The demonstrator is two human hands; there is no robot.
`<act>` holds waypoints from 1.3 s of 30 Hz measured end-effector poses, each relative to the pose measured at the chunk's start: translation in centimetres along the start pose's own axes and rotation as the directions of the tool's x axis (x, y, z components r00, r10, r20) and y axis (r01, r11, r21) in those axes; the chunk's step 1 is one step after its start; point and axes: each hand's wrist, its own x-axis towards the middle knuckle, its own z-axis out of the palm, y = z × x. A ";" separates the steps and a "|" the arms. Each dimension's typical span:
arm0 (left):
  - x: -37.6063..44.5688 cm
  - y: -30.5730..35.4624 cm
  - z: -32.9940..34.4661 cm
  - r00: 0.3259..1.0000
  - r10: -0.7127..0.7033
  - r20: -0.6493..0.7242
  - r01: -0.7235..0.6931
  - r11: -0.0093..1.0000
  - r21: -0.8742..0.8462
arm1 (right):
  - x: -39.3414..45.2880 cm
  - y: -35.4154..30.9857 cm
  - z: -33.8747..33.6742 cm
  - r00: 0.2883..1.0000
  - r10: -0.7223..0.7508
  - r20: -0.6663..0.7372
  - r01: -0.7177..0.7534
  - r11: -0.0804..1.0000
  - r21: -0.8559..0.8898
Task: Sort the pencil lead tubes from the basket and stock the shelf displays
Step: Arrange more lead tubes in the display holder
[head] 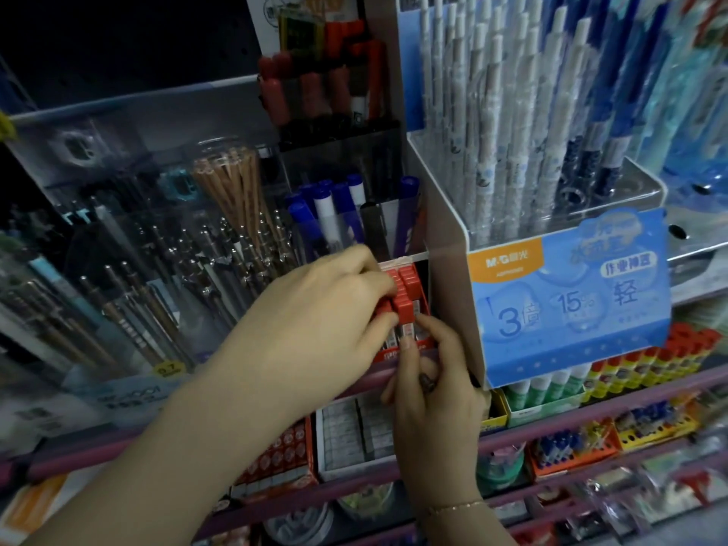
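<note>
1. Both hands up at the shelf, working a small red display box [423,305] wedged between the pen racks and a white-and-blue promo stand [567,309].
2. Left hand [315,309] reaches in from the lower left, fingers curled together and clamped on a red-capped lead tube [384,309] at the box's front-left corner.
3. Right hand [429,372] comes up from below, thumb and forefinger pinched on the clear lower body of another red-capped tube [405,313], standing upright just beside the first.
4. More red caps [407,279] packed in rows behind, inside the box, touching each other.
5. Thin bracelet [453,506] on the right wrist.
6. Behind the box: blue & white markers [327,214] upright in a clear holder. Left of that, wooden pencils [232,183] and metal-tipped mech pencils [177,269], leaning.
7. Promo stand holds white pens [492,112] upright up top.
8. Lower shelf under the hands: eraser boxes [354,431], glue sticks [650,364] to the right. Basket not in shot.
</note>
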 end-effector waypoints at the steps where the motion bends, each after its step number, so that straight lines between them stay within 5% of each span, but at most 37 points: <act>1: -0.4 0.1 0.1 1.000 0.003 -0.009 -0.002 1.000 0.024 | 0.0 -0.1 0.0 1.000 0.006 0.004 -0.006 1.000 0.002; 9: -1.5 0.4 2.1 0.987 0.058 -0.148 -0.036 0.989 0.145 | 0.1 -0.5 -0.1 0.998 0.059 0.038 -0.059 0.998 -0.004; 13: -1.7 0.7 2.7 0.981 0.050 -0.185 -0.026 0.991 0.131 | -0.3 -0.8 -0.7 0.998 -0.025 0.055 0.027 0.998 -0.049; 16: -2.4 0.8 2.3 0.976 0.012 -0.219 -0.001 0.999 0.050 | -1.2 -1.4 -1.6 0.987 -0.121 0.106 0.125 0.992 -0.028; 18: -3.3 0.8 1.6 0.974 -0.043 -0.221 0.007 0.987 -0.163 | -1.6 -1.7 -2.3 0.976 -0.154 0.155 0.145 0.987 0.067; 22: -5.4 0.7 1.3 0.983 -0.175 0.047 0.168 0.782 -0.601 | -1.9 -2.8 -3.0 0.891 -0.057 0.450 -0.086 0.953 0.291; 29: -5.9 -0.4 1.3 0.953 -0.074 0.293 0.290 0.499 -0.817 | -1.1 -4.5 -3.7 0.784 -0.104 0.612 -0.127 0.938 0.322; 35: -6.7 -1.0 1.1 0.929 -0.251 0.270 0.359 0.444 -0.821 | 0.6 -5.1 -5.5 0.750 0.012 0.661 -0.165 0.971 0.171; 39: -7.6 -1.0 1.2 0.907 -0.382 0.178 0.339 0.410 -0.847 | 1.3 -4.4 -7.2 0.768 0.111 0.631 -0.410 0.842 0.351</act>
